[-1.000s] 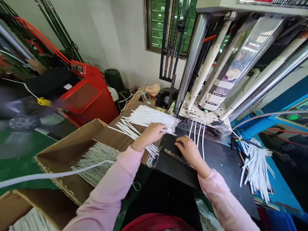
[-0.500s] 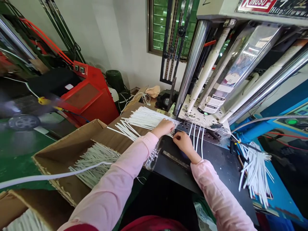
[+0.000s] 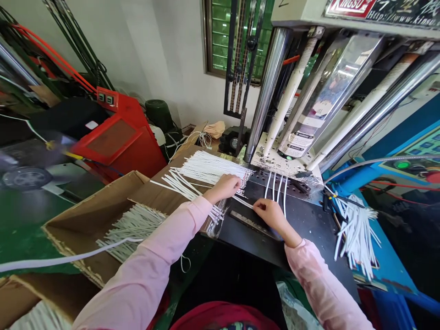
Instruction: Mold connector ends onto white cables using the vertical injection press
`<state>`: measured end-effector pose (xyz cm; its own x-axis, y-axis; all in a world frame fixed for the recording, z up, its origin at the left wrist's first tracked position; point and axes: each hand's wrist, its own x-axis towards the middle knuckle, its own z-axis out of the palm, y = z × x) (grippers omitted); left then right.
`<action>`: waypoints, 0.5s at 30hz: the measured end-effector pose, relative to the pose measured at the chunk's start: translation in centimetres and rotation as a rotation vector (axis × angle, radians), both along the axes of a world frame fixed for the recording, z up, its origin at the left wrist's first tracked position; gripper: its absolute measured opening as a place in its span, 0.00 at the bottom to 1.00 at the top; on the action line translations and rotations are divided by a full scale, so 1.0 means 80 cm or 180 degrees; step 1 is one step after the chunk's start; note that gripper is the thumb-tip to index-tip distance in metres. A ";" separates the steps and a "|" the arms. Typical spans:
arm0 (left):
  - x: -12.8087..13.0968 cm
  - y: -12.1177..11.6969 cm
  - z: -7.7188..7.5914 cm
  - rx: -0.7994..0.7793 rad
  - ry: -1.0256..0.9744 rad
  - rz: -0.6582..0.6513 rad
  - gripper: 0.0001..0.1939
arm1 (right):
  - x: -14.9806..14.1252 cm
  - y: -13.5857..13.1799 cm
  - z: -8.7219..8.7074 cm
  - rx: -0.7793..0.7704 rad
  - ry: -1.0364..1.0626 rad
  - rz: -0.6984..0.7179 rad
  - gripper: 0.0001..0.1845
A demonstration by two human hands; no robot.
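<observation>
A white strip (image 3: 243, 201) is pinched by the right hand (image 3: 270, 213), its length running toward the left hand (image 3: 222, 188), which rests on the strip bundle (image 3: 209, 167), grip unclear.

Glossy steel columns (image 3: 266, 91); matt plastic strips (image 3: 213, 167); rough cardboard (image 3: 75, 229)

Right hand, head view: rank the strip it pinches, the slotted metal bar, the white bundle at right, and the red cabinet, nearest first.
1. White strip: pinched in the right hand, running left.
2. Slotted metal bar: on the black tabletop, just left of the hand.
3. White strip bundle: right of the tabletop.
4. Red cabinet: far left, beyond the tabletop.
</observation>
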<state>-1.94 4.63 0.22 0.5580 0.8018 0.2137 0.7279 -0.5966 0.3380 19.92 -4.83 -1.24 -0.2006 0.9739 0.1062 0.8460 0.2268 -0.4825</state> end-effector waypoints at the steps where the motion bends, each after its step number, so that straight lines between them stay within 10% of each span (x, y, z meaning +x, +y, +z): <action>1: -0.001 -0.002 0.004 0.0001 -0.0102 0.0026 0.08 | 0.001 -0.002 0.000 0.0003 0.0016 -0.0075 0.10; 6: -0.010 -0.007 0.056 0.0404 -0.1238 0.0207 0.06 | 0.021 -0.013 0.022 0.1245 -0.0326 -0.0423 0.15; 11: -0.040 -0.044 0.164 0.1645 -0.3303 -0.0032 0.03 | 0.083 -0.034 0.068 0.2825 -0.0253 -0.1153 0.10; 15: -0.065 -0.107 0.222 0.1890 -0.3320 -0.0299 0.10 | 0.112 -0.070 0.094 0.3327 0.0184 -0.1920 0.11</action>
